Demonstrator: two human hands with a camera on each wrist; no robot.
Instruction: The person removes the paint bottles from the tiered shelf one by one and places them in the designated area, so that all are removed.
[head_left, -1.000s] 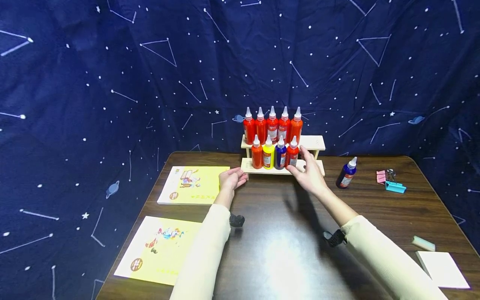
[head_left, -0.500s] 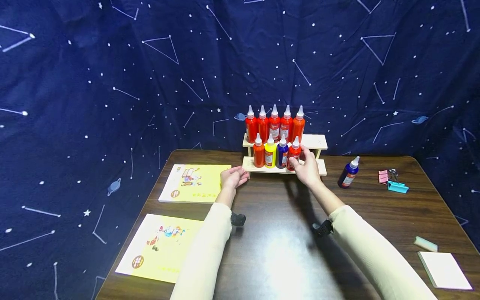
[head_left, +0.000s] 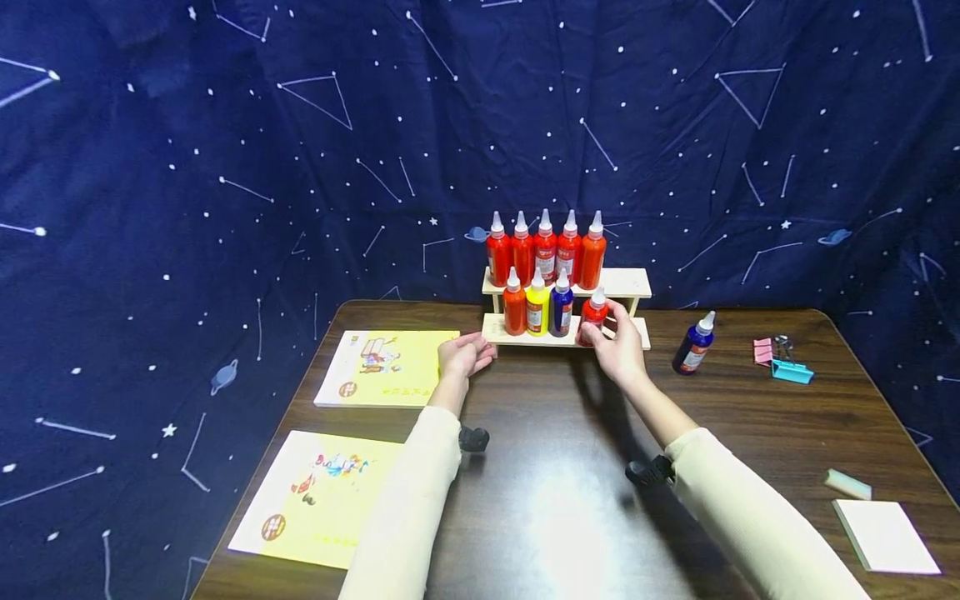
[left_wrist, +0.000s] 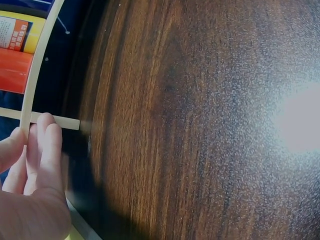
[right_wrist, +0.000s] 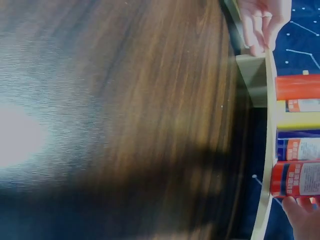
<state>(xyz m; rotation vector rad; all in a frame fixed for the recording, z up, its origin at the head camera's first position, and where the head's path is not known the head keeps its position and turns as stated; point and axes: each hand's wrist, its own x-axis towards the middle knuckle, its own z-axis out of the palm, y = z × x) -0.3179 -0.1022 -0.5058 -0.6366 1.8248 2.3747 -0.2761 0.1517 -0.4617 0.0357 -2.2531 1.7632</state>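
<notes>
A two-tier wooden rack [head_left: 637, 283] stands at the back of the table. My left hand [head_left: 462, 357] pinches the left end of its lower shelf [left_wrist: 39, 67], thumb on top and fingers below. On that shelf my right hand [head_left: 621, 343] grips a red paint bottle [head_left: 592, 317] with a white nozzle, a small gap from the dark blue bottle [head_left: 561, 308]. A yellow bottle [head_left: 537, 307] and an orange-red one [head_left: 514, 308] stand farther left. Several red and orange bottles [head_left: 545, 254] line the upper shelf. In the right wrist view, the gripped red bottle [right_wrist: 296, 179] has its base at the shelf.
Another dark blue bottle [head_left: 693, 343] stands on the table right of the rack. Pink and teal binder clips [head_left: 791, 372] lie beyond it. A pale eraser-like stick [head_left: 847, 485] and a white pad [head_left: 887, 537] are at front right. Two yellow booklets [head_left: 386, 369] lie left.
My right hand has closed on the red bottle and shifted it slightly right, opening a gap from the dark blue one. My left hand has stayed at the rack's end.
</notes>
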